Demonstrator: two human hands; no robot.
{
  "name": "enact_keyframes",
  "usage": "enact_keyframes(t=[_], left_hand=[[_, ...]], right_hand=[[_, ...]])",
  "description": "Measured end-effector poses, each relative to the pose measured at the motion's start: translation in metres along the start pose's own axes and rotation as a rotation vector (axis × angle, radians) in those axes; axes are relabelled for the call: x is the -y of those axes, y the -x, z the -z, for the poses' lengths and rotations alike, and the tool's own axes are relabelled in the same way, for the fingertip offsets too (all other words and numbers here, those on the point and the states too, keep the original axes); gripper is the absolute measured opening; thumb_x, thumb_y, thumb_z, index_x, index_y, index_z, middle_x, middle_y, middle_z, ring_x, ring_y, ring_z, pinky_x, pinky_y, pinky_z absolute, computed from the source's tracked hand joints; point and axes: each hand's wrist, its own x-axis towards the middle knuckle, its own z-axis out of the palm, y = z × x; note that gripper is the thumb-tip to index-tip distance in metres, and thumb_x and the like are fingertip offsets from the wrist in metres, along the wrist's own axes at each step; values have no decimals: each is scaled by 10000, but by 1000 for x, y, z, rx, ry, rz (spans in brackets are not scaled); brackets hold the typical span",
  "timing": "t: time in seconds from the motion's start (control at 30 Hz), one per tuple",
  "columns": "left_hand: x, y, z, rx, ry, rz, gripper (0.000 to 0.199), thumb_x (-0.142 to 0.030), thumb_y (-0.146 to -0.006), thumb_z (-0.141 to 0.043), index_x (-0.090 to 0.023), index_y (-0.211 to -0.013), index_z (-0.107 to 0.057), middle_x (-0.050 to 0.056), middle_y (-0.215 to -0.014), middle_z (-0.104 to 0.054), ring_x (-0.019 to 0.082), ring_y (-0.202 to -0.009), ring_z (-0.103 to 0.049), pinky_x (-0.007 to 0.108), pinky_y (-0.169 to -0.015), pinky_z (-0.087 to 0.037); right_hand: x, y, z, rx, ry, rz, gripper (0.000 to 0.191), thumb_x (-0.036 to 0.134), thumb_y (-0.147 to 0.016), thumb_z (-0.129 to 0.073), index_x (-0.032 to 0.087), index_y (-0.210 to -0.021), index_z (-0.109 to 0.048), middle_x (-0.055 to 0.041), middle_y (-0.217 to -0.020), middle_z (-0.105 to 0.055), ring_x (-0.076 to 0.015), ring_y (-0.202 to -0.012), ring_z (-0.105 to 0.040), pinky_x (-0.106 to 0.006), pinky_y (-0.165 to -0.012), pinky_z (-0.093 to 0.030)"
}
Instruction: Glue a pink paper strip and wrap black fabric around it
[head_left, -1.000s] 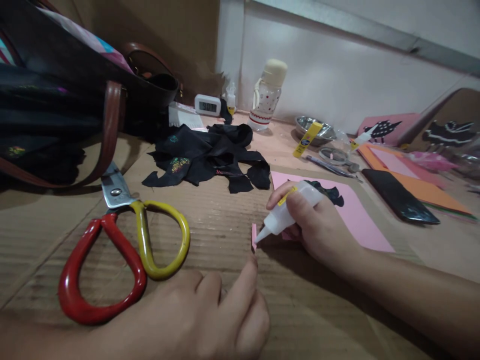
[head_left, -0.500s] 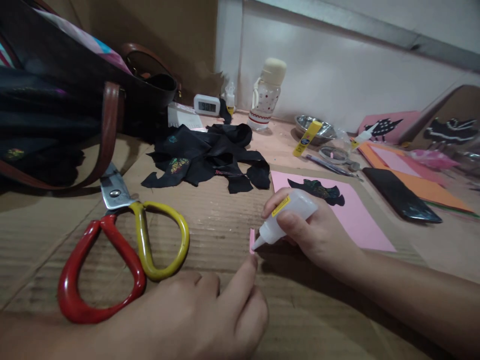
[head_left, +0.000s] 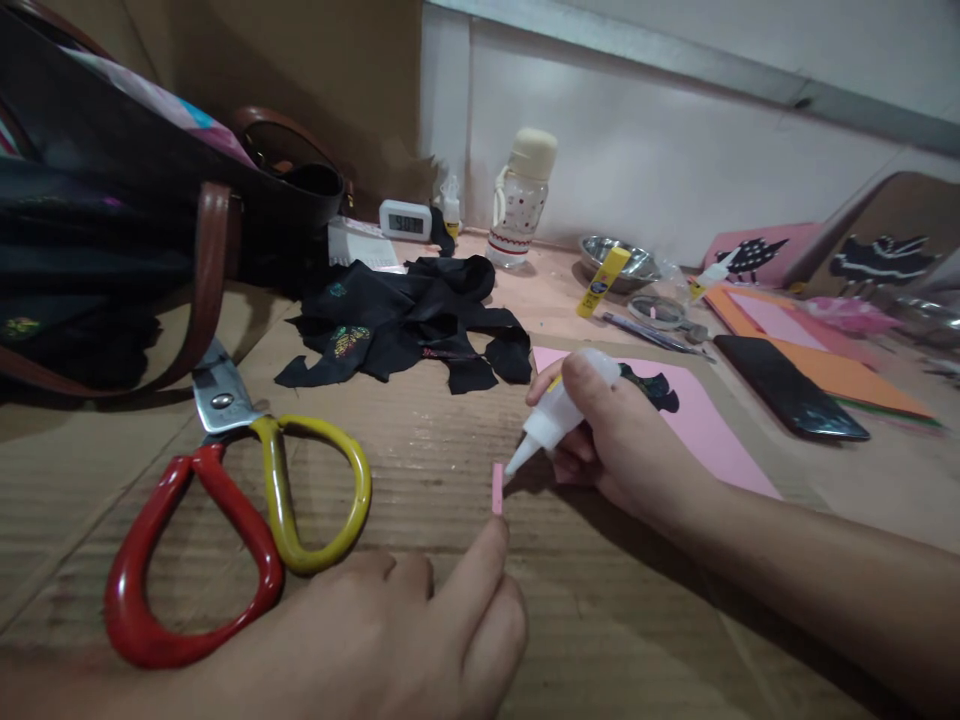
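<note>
My right hand [head_left: 611,425] is closed around a white squeeze glue bottle [head_left: 553,410], tipped with its nozzle down to the left. The nozzle tip is close beside a narrow pink paper strip [head_left: 497,488] on the cardboard [head_left: 420,470]; contact is hard to make out. My left hand [head_left: 420,620] holds the strip's near end down with its index fingertip, the other fingers curled. Under and behind my right hand lies a pink sheet [head_left: 720,440] bearing a black fabric cutout [head_left: 660,388], partly hidden.
Large scissors [head_left: 225,400] with red and yellow handles lie left, beside a dark bag [head_left: 172,190]. Black fabric scraps [head_left: 405,320] are ahead. Farther back stand a bottle [head_left: 523,195], glue stick [head_left: 604,282] and metal bowl [head_left: 637,265]. A phone [head_left: 787,385] rests on the right.
The glue bottle's nozzle has moved from the strip's lower part up toward its far end, and the bottle is tilted more steeply. My left fingertip stays at the strip's near end.
</note>
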Motion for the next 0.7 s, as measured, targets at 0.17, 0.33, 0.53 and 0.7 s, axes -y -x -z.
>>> enact_keyframes(t=[0.17, 0.33, 0.53, 0.7], left_hand=[[2, 2, 2, 35, -28, -105, 246, -140, -889, -581, -172, -1131, -605, 207, -1315, -706, 193, -492, -668, 300, -400, -498], [5, -1, 2, 34, -48, -107, 268, -160, -902, -601, -168, -1171, -594, 206, -1278, -726, 206, -501, -686, 302, -398, -525], [4, -6, 8, 54, -67, -108, 264, -99, -911, -542, -152, -1162, -601, 217, -1284, -719, 207, -505, -701, 302, -390, -549], [4, -2, 8, 100, -26, -159, 395, -130, -831, -658, -119, -1223, -609, 259, -1303, -696, 254, -562, -740, 343, -415, -583]], right_hand=[[-3, -6, 3, -64, -207, 163, 523, 731, -777, -765, 229, -887, -669, 96, -479, -388, -81, -422, -302, -198, -393, -319], [-6, 1, 5, 88, -42, 195, 378, 431, -874, -819, 293, -1182, -648, 70, -648, -538, -101, -531, -460, -199, -461, -388], [-2, 14, 4, 70, 104, 227, 367, 469, -883, -795, 262, -1052, -543, 72, -696, -541, -90, -531, -478, -194, -459, -374], [-3, 11, 4, 92, 70, 203, 431, 536, -869, -781, 254, -880, -455, 84, -657, -485, -89, -499, -451, -194, -444, -365]])
